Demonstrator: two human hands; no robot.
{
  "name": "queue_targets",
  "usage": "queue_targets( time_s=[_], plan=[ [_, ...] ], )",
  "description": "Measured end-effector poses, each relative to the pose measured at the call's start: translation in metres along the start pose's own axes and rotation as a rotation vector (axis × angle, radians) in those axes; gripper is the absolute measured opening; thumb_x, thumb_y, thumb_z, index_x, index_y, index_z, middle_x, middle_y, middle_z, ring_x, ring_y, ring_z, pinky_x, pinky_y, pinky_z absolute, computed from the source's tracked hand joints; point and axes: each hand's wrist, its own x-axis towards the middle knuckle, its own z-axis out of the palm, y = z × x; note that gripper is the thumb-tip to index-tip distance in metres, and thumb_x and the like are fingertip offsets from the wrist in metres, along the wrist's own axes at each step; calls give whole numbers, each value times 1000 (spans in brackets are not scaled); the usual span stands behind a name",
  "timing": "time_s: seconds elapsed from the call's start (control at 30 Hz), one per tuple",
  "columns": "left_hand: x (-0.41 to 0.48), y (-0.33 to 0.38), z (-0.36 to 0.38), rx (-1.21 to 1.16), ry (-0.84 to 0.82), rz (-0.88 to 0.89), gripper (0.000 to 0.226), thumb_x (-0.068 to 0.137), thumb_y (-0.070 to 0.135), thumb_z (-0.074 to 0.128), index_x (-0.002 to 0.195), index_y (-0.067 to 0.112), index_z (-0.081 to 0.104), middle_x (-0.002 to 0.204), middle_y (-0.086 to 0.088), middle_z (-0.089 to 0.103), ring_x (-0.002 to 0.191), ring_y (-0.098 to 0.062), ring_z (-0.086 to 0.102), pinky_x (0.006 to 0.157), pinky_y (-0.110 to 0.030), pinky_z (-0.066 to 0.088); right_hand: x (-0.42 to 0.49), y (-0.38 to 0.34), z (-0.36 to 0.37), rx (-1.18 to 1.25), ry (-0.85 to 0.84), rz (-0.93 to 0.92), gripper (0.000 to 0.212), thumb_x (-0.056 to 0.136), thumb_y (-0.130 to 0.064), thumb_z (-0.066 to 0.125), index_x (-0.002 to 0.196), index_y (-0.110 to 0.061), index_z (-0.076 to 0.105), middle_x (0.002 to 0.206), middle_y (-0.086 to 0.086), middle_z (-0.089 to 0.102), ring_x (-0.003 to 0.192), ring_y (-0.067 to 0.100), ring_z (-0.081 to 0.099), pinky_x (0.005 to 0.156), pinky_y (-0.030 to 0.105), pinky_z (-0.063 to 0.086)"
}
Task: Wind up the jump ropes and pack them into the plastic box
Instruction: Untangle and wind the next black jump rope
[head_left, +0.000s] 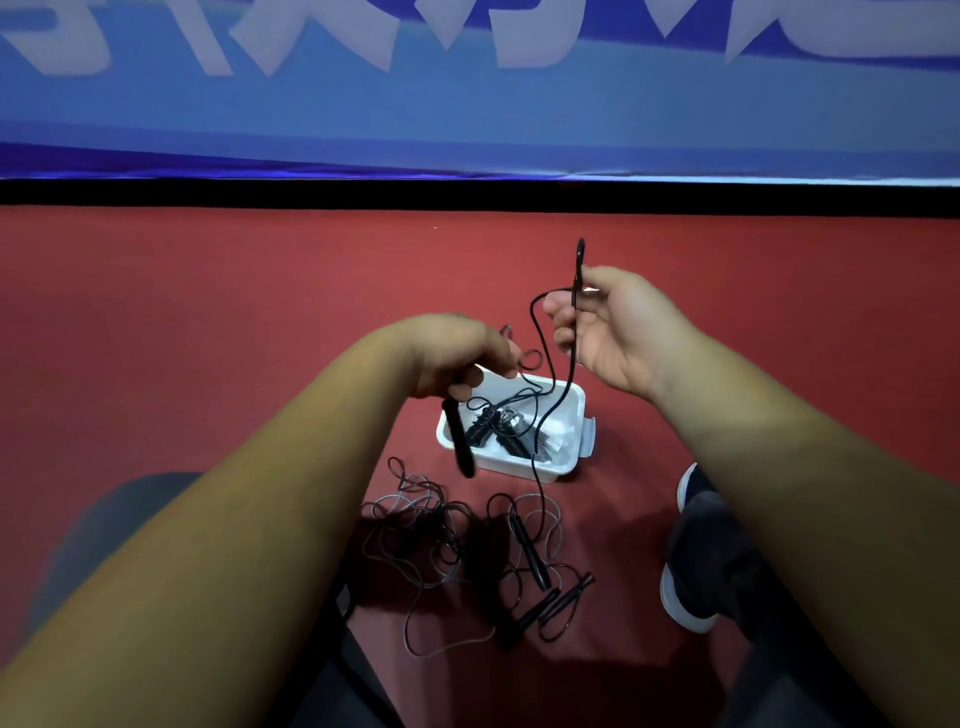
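Winding one rope (540, 374), held up over the box (576, 415): cord running from the raised handle (577, 270) down in loose curves past the box rim to the floor. Pinching that upper handle in the right hand (608, 332), fingers closed round it, thumb side toward the camera. Gripping the other handle (460, 441) in the left hand (462, 358), closed tight, handle hanging down across the box's near corner, small loops gathering by the fingertips. Sitting in the box already: dark coiled bundles (493, 431). Lying tangled on the red floor (208, 312) just before the box: more ropes (467, 545), still unwound. Judging this an early-to-middle stage. Needing next: drawing the slack up, laying even turns between the hands, keeping the trailing cord from snagging the pile below.
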Motion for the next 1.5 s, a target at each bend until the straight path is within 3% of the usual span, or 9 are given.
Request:
queue_targets(
  time_s=[0.13, 0.37, 0.5, 0.67, 0.87, 0.97, 1.13, 1.37, 1.5],
  plan=[
    [2, -2, 11, -46, -99, 80, 33, 93, -4, 61, 121, 13, 63, 122, -4, 76, 52, -10, 29, 43, -22, 30, -8, -9, -1, 247, -34, -42, 35, 93, -10, 42, 120, 9, 54, 101, 21, 56, 61, 20, 53, 63, 33, 52],
    [10, -12, 28, 35, -306, 175, 42, 97, 0, 67, 137, 7, 58, 133, -6, 71, 59, -10, 37, 44, -20, 36, -9, -15, -2, 325, 16, -77, 19, 91, 10, 43, 102, 4, 56, 101, 20, 55, 86, 30, 64, 89, 53, 64],
    [10, -11, 29, 37, -296, 193, 22, 95, 8, 72, 116, 14, 75, 120, -19, 73, 58, -12, 30, 44, -21, 33, -4, -17, -8, 135, 96, -67, 13, 95, -5, 50, 100, 3, 58, 102, 20, 61, 95, 33, 72, 97, 50, 60],
    [7, -4, 25, -101, -209, 226, 12, 95, 8, 71, 102, 17, 75, 102, -3, 75, 59, -10, 35, 52, -22, 30, 11, -9, -23, -482, 294, 10, 46, 108, -47, 44, 101, -10, 68, 120, 10, 74, 111, 32, 67, 104, 49, 54],
    [7, 9, 28, -484, -97, 264, 12, 100, 6, 64, 97, 17, 69, 93, 0, 74, 56, -5, 39, 48, -16, 29, 8, 15, -23, -812, 145, 150, 31, 106, -14, 44, 111, -16, 74, 115, 1, 71, 90, 18, 62, 76, 32, 54],
    [9, 15, 20, -657, -68, 270, 11, 102, 7, 62, 102, 16, 67, 93, 3, 72, 53, -3, 41, 45, -15, 32, 6, 29, -22, -1000, -41, 123, 44, 94, -2, 50, 115, -33, 73, 123, -7, 72, 105, 15, 60, 83, 33, 49],
    [5, 21, 5, -805, -8, 281, 11, 104, 10, 59, 104, 18, 66, 89, 6, 72, 48, -1, 36, 44, -12, 26, 1, 45, -22, -1113, -186, -29, 17, 97, -21, 75, 112, -28, 78, 96, -12, 73, 81, 0, 60, 65, 13, 43],
    [8, 15, -10, -565, 218, 287, 18, 105, 33, 62, 116, 20, 69, 110, 3, 78, 50, -5, 27, 42, -18, 27, 3, 35, -17, -874, -50, -155, 15, 104, -31, 68, 107, -21, 78, 96, 0, 82, 76, 15, 75, 66, 29, 58],
    [4, 8, -6, -225, 180, 248, 23, 108, 28, 54, 120, 18, 71, 88, 8, 79, 52, -11, 32, 47, -19, 30, -3, 17, -5, -528, 15, -214, 16, 109, -21, 61, 113, -13, 74, 96, 13, 81, 73, 24, 77, 67, 35, 67]
  ],
)
